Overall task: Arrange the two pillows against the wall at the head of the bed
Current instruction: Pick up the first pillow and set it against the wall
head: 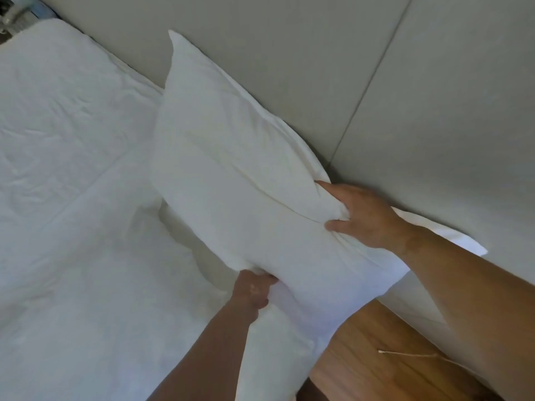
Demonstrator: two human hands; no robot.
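Observation:
A large white pillow [231, 157] stands tilted on its long edge, with its back against the grey padded wall [289, 53] at the head of the bed [72, 198]. My right hand [362, 215] is shut on its upper right edge, close to the wall, bunching the fabric. At the pillow's lower edge, my left hand [254, 290] grips it just above the bedding. A curved seam runs across the pillow near my right hand. White fabric [451, 241] sticks out to the right behind my right arm. I cannot tell whether it belongs to a second pillow.
A wrinkled white duvet [58, 125] covers the bed to the left. The wooden floor [376, 342] shows at the lower right beside the bed, with a thin pale cord [411, 355] lying on it. A vertical seam [373, 82] divides the padded wall panels.

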